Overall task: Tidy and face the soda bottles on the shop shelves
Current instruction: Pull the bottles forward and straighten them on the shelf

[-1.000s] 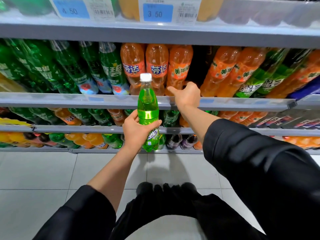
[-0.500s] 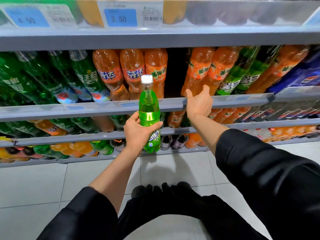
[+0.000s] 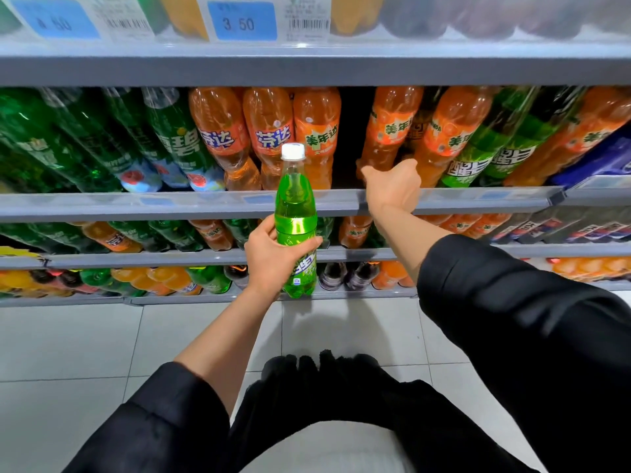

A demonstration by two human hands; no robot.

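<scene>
Our left hand [image 3: 273, 259] wraps around the middle of a green soda bottle [image 3: 295, 227], holding it upright before the shelf rail [image 3: 170, 203]. Our right hand [image 3: 392, 186] curls its fingers around an orange soda bottle [image 3: 386, 138] standing on that shelf, beside a dark gap [image 3: 353, 131] in the row.

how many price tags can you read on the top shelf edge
1. The blue tag reading 3.50 sits near the top centre. Another blue tag at the far left is too blurred to read; others may lie outside the frame.
</scene>
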